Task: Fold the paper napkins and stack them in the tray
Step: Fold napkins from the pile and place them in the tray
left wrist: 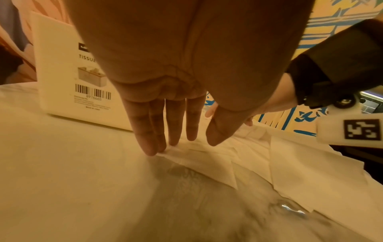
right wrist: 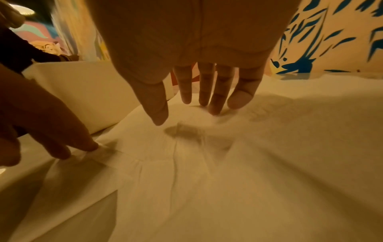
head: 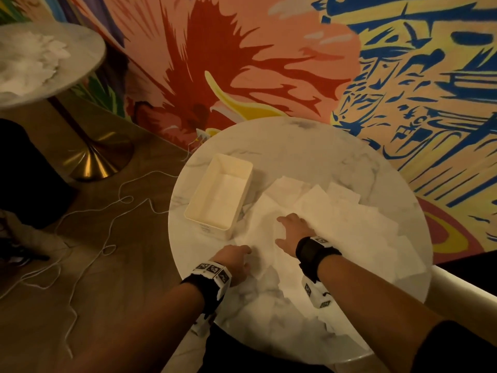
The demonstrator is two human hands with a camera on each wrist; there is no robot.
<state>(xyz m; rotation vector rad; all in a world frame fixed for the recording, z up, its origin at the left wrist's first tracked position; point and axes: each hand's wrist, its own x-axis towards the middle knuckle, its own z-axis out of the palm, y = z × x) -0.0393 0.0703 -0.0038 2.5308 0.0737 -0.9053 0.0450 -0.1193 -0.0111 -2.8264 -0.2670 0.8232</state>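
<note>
The paper napkins (head: 309, 211) are spread loosely just right of the tray (head: 220, 195), whose long axis runs away from the person. The top sheet is pressed flat by the right hand (head: 291, 230), fingers straight and spread. Its near corner, nearer the tray, is touched by the straight fingertips (left wrist: 151, 150) of the left hand (head: 235, 261). Bare table (head: 282, 319) is left toward the person for folding.

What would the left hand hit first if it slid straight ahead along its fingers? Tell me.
Probably the tray. The left hand has straight fingers touching a napkin's edge and pointing at the tray's near wall. In the head view the tray sits just beyond the hand, though depth is uncertain.
</note>
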